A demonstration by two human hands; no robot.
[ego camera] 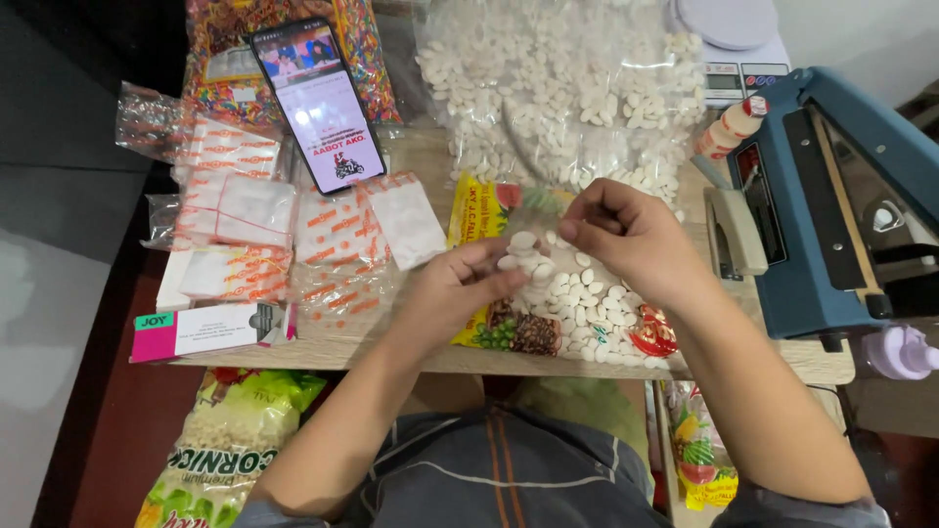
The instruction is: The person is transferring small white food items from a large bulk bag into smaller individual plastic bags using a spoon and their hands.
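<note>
Two hands over the middle of the wooden table [391, 342], close to its near edge. Left hand [460, 288] cupped, palm up, cradling a small heap of white oval candies [523, 256] on the fingers. Right hand [631, 240] just beside it, fingertips pinched together above the heap — whether on a candy or a thin clear film, cannot tell. Directly beneath, a spread of loose white candies [587, 313] lying on a flattened yellow printed wrapper [479, 220] that reaches the near edge.

Crowded all round. Toward the far edge, a large clear bag of the same white candies [558, 88], and beside it at the far left a bag of multicoloured sweets [367, 59] with a propped-up smartphone [318, 103] leaning on it, screen lit. Along the left edge, stacks of small filled packets with orange print [235, 210], more of them [342, 249] just left of the left hand, and a pink-and-white carton [201, 330] at the near left corner. At the right edge, a blue heat sealer [831, 196] with a beige stapler [736, 230] touching its side; behind these a white digital scale [734, 44] and a small capped bottle [732, 125].

Little bare wood anywhere — only a strip along the near edge. Below the table, a green snack bag [230, 440] at the left and another printed bag [704, 460] at the right, dark reddish floor underneath.
</note>
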